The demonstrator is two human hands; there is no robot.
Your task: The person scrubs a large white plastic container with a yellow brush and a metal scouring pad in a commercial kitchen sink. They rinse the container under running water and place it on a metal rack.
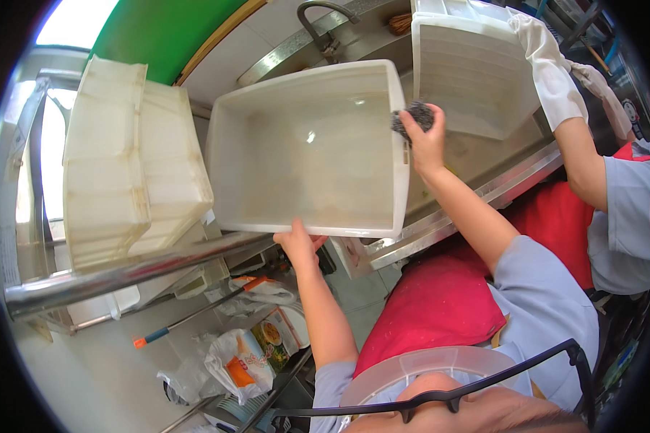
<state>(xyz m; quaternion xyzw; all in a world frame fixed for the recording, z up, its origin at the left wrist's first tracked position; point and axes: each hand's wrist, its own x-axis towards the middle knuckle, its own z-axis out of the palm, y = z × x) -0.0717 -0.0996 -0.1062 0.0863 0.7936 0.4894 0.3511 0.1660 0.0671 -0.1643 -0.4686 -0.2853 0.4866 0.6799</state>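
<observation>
A white plastic tub [309, 162] is tilted with its open side towards me, partly over the metal sink. My left hand [299, 246] grips its lower rim, thumb on the inner side. In my right hand [427, 142] is a dark grey steel wool scrubber [413, 120], which touches the tub's right rim. The tub's inside looks wet and shiny, with a faint yellowish tint.
A co-worker's gloved hand [539, 46] holds a second white tub [468, 76] in the sink [466, 187]. Stained tubs [132, 168] are stacked at left, behind a metal rail [141, 273]. A curved faucet [325, 27] stands behind. Bags [241, 362] lie below.
</observation>
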